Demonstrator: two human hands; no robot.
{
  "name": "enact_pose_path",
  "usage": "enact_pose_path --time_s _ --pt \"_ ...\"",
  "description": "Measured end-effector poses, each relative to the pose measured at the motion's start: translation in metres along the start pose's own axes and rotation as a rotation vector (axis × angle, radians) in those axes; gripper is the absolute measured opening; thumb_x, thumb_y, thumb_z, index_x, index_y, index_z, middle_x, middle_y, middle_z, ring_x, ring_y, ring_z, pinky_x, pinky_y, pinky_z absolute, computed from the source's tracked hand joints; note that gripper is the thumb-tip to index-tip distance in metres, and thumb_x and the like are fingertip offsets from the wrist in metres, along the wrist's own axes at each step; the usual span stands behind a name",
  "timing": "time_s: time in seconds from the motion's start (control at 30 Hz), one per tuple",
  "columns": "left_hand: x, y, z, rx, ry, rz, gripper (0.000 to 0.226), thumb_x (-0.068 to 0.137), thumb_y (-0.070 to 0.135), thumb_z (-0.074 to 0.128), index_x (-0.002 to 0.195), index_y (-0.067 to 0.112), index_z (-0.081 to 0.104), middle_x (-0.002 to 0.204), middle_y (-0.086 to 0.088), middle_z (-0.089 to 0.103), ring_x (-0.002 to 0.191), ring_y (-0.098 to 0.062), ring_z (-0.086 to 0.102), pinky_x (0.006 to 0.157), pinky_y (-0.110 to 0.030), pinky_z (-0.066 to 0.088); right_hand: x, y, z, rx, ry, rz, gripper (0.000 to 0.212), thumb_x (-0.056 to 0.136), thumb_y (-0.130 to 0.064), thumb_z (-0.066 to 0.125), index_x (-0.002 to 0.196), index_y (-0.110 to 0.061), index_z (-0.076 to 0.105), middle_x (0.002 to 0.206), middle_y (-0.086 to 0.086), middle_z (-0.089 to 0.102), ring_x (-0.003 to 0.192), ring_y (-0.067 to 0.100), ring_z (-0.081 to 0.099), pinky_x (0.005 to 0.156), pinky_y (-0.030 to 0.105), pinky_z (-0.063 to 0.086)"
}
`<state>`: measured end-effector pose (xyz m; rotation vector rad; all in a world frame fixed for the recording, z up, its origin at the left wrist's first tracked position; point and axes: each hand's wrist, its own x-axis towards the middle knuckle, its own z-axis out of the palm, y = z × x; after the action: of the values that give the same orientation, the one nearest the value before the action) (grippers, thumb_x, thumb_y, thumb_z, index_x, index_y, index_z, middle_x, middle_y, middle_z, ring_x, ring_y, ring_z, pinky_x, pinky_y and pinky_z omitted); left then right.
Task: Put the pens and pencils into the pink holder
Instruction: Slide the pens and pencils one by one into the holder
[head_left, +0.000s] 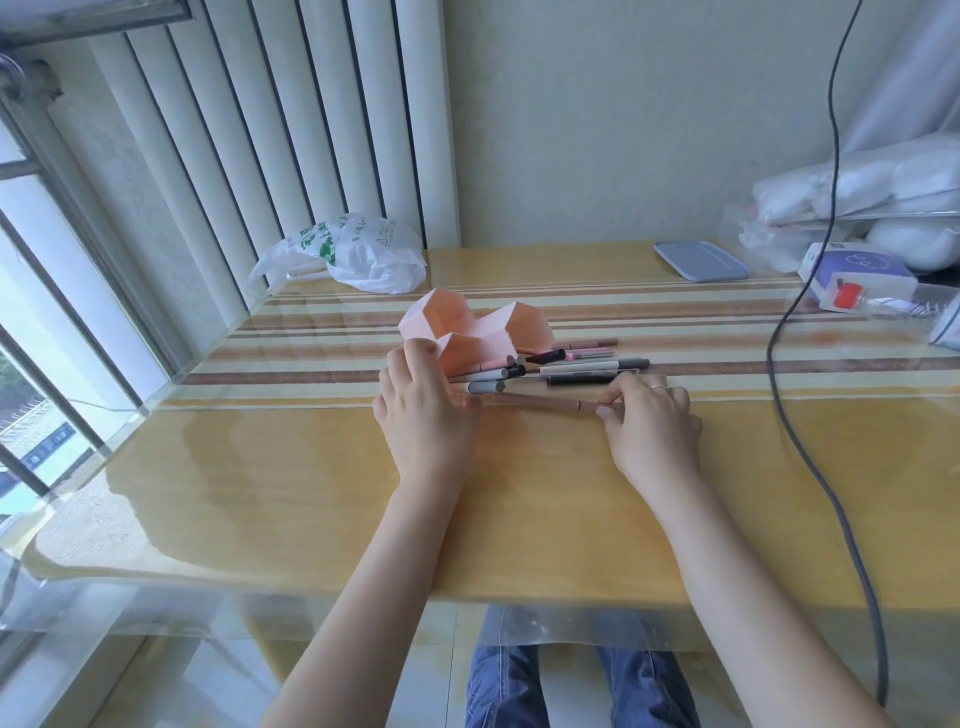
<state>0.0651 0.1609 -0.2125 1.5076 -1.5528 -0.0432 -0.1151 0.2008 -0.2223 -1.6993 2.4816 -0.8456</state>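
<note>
The pink holder (475, 327), made of joined hexagonal cells, lies on its side on the table with its openings facing right. Several pens and pencils (571, 366) lie in a loose pile just right of it. A long brown pencil (540, 402) lies nearest me, in front of the pile. My left hand (426, 410) rests at the holder's near left corner, its fingers touching the pencil's left end. My right hand (649, 421) pinches the pencil's right end between thumb and fingertips.
A white plastic bag (358, 254) sits at the far left of the glass-topped table (311, 493). A blue tray (701, 261) and boxes and packages (857, 275) lie at the far right. A grey cable (810, 467) runs down the right side.
</note>
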Motion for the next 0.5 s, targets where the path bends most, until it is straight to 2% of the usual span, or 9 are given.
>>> enact_pose_path --time_s 0.07,0.13,0.2,0.33,0.37,0.43,0.5 --pt "0.0 0.0 0.0 0.003 -0.002 -0.001 0.052 0.066 0.011 0.07 0.108 0.016 0.041 0.11 -0.003 0.047 0.104 -0.027 0.043 0.081 -0.035 0.031 0.001 -0.001 -0.002 0.175 0.025 0.001 0.009 0.096 -0.02 0.052 0.102 -0.016 0.057 0.109 0.002 0.061 0.103 0.028 0.051 0.077 0.037 0.041" --pt "0.0 0.0 0.0 0.005 -0.008 0.0 0.052 0.066 0.011 0.07 0.108 0.016 0.041 0.11 -0.004 0.047 0.105 -0.028 0.043 0.081 -0.035 0.031 0.003 -0.004 -0.005 0.464 0.034 0.033 0.009 0.097 -0.019 0.05 0.1 -0.013 0.056 0.103 0.001 0.064 0.089 0.023 0.056 0.067 0.032 0.042" --pt "0.0 0.0 0.0 0.01 -0.014 0.004 0.052 0.067 0.01 0.071 0.109 0.016 0.041 0.11 -0.004 0.047 0.105 -0.028 0.043 0.082 -0.036 0.032 0.003 -0.007 -0.009 0.731 0.05 0.072 0.01 0.098 -0.021 0.048 0.1 -0.013 0.053 0.1 0.001 0.067 0.088 0.02 0.06 0.066 0.029 0.041" --pt "0.0 0.001 -0.001 0.003 -0.014 0.007 0.051 0.066 0.009 0.07 0.108 0.015 0.041 0.111 -0.005 0.047 0.106 -0.028 0.043 0.083 -0.036 0.032 0.001 -0.012 -0.017 0.979 0.236 0.009 0.007 0.101 -0.023 0.043 0.096 -0.021 0.048 0.09 -0.003 0.064 0.069 0.004 0.063 0.061 0.024 0.041" --pt "0.0 0.001 -0.001 0.0 -0.012 0.006 0.051 0.066 0.009 0.07 0.109 0.015 0.042 0.111 -0.005 0.047 0.106 -0.028 0.043 0.083 -0.036 0.032 -0.001 -0.014 -0.021 1.031 0.302 -0.053 0.008 0.101 -0.02 0.042 0.096 -0.023 0.048 0.09 -0.005 0.062 0.067 0.003 0.062 0.062 0.024 0.042" --pt "0.0 0.001 -0.002 -0.006 -0.012 0.001 0.052 0.066 0.008 0.071 0.109 0.015 0.042 0.112 -0.005 0.047 0.106 -0.028 0.043 0.083 -0.035 0.032 -0.006 -0.018 -0.027 1.096 0.442 -0.194 0.015 0.102 -0.014 0.039 0.1 -0.025 0.047 0.087 -0.005 0.059 0.068 0.012 0.062 0.063 0.024 0.044" --pt "0.0 0.002 -0.002 -0.003 -0.011 0.003 0.052 0.066 0.008 0.07 0.109 0.014 0.042 0.111 -0.005 0.047 0.105 -0.028 0.043 0.083 -0.035 0.032 -0.011 -0.021 -0.033 1.138 0.561 -0.274 0.017 0.102 -0.009 0.036 0.103 -0.023 0.046 0.084 0.003 0.058 0.066 0.02 0.06 0.06 0.024 0.045"
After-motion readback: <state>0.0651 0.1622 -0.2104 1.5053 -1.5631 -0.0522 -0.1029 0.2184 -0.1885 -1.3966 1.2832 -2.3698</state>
